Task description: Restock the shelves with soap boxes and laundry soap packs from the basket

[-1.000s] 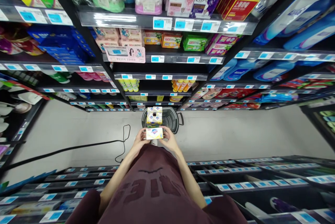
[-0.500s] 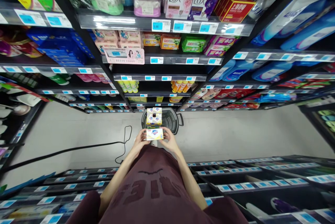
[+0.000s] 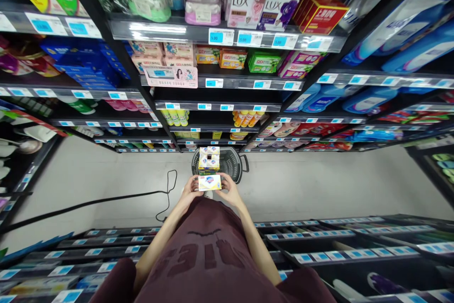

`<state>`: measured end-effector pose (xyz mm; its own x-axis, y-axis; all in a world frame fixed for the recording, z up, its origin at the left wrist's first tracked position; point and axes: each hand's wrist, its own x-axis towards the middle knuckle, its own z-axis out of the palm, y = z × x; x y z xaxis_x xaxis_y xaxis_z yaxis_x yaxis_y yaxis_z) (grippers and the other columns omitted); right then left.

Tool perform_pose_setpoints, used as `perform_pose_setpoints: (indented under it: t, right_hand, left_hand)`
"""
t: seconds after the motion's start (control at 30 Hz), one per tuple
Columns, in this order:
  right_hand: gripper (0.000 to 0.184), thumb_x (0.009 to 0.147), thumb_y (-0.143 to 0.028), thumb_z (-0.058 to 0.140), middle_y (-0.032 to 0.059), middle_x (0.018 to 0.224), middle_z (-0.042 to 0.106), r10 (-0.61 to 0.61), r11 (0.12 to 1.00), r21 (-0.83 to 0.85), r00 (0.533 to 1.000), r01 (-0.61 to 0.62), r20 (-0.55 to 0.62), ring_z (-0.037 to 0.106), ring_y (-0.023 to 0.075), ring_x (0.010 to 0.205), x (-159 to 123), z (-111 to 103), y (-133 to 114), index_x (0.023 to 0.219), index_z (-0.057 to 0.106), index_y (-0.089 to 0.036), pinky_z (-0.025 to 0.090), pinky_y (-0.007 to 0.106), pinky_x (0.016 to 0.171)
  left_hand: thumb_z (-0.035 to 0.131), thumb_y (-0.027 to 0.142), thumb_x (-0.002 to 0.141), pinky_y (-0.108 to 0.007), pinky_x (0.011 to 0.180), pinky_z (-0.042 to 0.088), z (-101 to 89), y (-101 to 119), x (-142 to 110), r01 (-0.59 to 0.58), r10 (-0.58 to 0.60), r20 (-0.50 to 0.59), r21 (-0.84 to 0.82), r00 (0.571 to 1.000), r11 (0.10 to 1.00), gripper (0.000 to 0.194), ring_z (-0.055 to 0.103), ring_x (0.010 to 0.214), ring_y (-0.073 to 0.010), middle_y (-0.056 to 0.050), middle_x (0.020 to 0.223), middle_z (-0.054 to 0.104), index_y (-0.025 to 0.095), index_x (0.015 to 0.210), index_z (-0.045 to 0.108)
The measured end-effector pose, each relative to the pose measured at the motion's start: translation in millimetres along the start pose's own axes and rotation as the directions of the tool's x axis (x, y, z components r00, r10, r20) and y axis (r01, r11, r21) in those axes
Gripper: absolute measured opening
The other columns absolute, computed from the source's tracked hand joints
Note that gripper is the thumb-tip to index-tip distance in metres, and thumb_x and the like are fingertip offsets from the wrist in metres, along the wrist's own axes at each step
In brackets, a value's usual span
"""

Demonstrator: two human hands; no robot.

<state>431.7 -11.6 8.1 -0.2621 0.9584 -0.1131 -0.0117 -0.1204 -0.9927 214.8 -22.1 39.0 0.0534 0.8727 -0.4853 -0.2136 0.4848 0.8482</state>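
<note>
Between my two hands is a white and yellow soap box [image 3: 209, 183] with a blue and red emblem, its broad printed face turned up. My left hand [image 3: 190, 189] grips its left end, and my right hand [image 3: 229, 190] grips the right end; both are closed on it. Just beyond, a dark grey plastic basket [image 3: 232, 163] rests on the floor at the foot of the shelves. Several similar soap boxes [image 3: 213, 162] are stacked in its left part, with a dark gap among them. The held box and my hands sit at the basket's near edge in this view.
Ahead rises a shelf unit [image 3: 177, 105] with price tags, LUX boxes [image 3: 244, 10], green soap packs [image 3: 264, 62] and blue bottles [image 3: 322, 97]. A black cable [image 3: 117, 197] lies across the floor to the left. More shelves [image 3: 319, 234] stand close on my near side.
The view has shifted very slightly, so the upper shelves appear a little lower and further right. Both hands keep the same hold on the soap box.
</note>
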Motion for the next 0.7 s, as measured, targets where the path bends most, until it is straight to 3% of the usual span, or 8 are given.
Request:
perform_pose_setpoints:
  t: [0.4, 0.7]
  right_hand:
    - [0.065, 0.074, -0.027, 0.077, 0.0079, 0.107, 0.071, 0.006, 1.000, 0.001, 1.000, -0.006, -0.010, 0.066, 0.0220, 0.093, -0.6, -1.9, -6.1, 0.134, 0.051, -0.024, 0.055, 0.033, 0.073]
    - [0.062, 0.073, -0.025, 0.077, 0.0120, 0.136, 0.061, -0.003, 0.999, 0.032, 1.000, 0.003, -0.022, 0.066, 0.0212, 0.094, -2.1, -0.4, -5.7, 0.131, 0.053, -0.026, 0.056, 0.032, 0.070]
  left_hand:
    - [0.076, 0.015, 0.053, -0.034, 0.085, 0.050, 1.8, -1.8, 2.8, -0.004, 0.004, 0.014, 0.020, 1.000, 1.000, 0.072, 0.064, 0.101, -0.0243, -0.007, 0.113, 0.068, 0.023, 0.122, 0.055]
    - [0.076, 0.012, 0.054, -0.033, 0.083, 0.050, 1.5, -3.0, 2.2, 0.009, -0.009, 0.011, 0.009, 1.000, 1.000, 0.071, 0.064, 0.096, -0.0222, -0.006, 0.109, 0.069, 0.023, 0.121, 0.055]
